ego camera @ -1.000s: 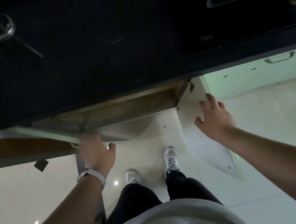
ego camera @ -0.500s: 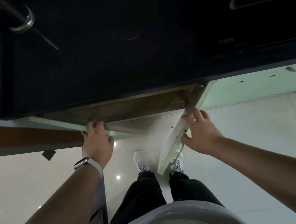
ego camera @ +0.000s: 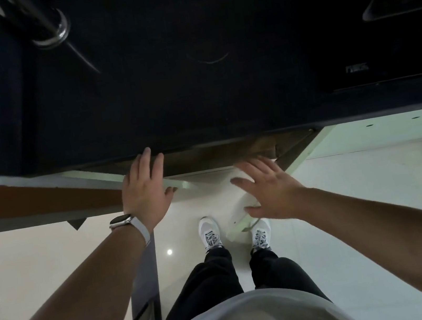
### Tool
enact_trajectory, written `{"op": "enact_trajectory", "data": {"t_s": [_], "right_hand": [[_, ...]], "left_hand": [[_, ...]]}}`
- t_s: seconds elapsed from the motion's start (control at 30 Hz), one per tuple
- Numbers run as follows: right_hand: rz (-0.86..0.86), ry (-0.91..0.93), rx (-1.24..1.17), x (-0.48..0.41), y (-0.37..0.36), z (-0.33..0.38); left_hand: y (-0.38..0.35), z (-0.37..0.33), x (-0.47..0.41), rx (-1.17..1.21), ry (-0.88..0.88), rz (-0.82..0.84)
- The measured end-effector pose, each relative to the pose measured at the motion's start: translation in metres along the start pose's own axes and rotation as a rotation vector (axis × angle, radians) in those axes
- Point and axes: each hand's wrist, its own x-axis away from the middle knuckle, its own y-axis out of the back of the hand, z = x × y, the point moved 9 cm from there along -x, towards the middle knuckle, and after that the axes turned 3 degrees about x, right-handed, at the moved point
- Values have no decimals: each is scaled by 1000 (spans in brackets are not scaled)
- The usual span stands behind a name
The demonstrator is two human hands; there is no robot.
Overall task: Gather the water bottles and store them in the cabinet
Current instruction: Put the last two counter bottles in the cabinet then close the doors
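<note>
I look straight down at a cabinet under a dark countertop [ego camera: 164,84]. Its two pale green doors stand partly open. My left hand [ego camera: 146,189], with a white watch on the wrist, lies flat on the top edge of the left door [ego camera: 102,178]. My right hand [ego camera: 267,188] is spread with fingers apart against the right door [ego camera: 239,225], which angles out toward my feet. Between the doors a brown cabinet interior [ego camera: 217,156] shows. No water bottle is in view.
A chrome tap [ego camera: 45,28] rises at the counter's far left. A black cooktop [ego camera: 378,36] sits at the right. Another pale green cabinet front [ego camera: 379,130] is to the right. My white shoes [ego camera: 211,236] stand on glossy tiled floor.
Both doors have swung inward from wide open. My left hand slid right along the left door's edge; my right hand pushed the right door toward the middle.
</note>
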Motion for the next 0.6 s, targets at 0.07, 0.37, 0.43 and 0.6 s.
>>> {"op": "enact_trajectory", "data": {"t_s": [0.07, 0.37, 0.43, 0.6], "right_hand": [[53, 77, 16, 3, -12, 9], [47, 64, 118, -10, -24, 10], [-1, 16, 147, -17, -18, 7], [-117, -106, 167, -43, 1, 0]], "left_hand": [[3, 3, -6, 2, -6, -40], [8, 9, -31, 6, -67, -120], [8, 9, -34, 5, -71, -144], [9, 10, -36, 11, -91, -230]]}}
